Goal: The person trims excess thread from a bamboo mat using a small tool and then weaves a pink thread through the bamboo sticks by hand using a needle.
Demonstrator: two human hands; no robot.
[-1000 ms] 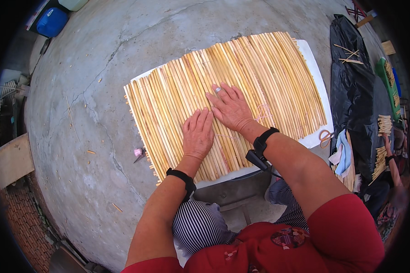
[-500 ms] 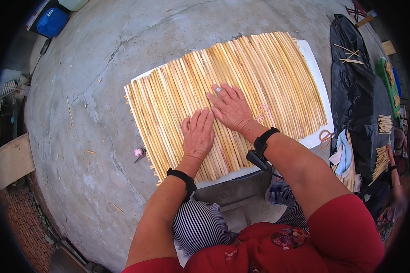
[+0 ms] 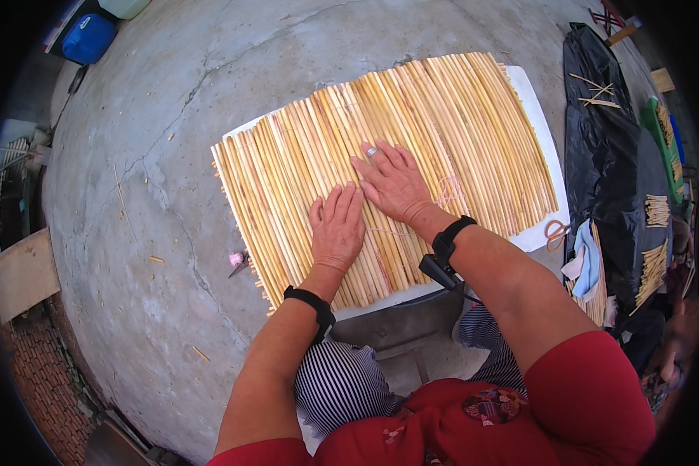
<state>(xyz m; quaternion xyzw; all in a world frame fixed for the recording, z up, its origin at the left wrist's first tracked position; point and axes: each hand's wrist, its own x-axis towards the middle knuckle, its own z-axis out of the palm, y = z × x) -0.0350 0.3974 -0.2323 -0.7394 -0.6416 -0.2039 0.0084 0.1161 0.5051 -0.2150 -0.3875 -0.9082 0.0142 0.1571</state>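
Observation:
A wide mat of pale yellow reed stalks (image 3: 474, 116), laid side by side, covers most of a white board (image 3: 537, 116). On the middle of the mat my left hand (image 3: 339, 229) lies flat, its fingers stretched over the stalks. Just right of it and farther up, my right hand (image 3: 396, 182) rests palm down with spread fingers and a ring on one finger. Neither hand grips anything. Thin pink string (image 3: 450, 190) lies loosely looped on the stalks beside my right wrist.
Orange-handled scissors (image 3: 556, 234) lie at the board's right corner, near a light blue cloth (image 3: 587, 260). Left of the mat are a pink string ball (image 3: 236, 259) and dark blades. Black plastic sheeting (image 3: 598, 155) with loose stalks stretches along the right. Another person's arm (image 3: 679, 334) shows far right.
My hands and the mat stay practically in place. At the far right, the other person's hand has drawn back from the stalk bundle.

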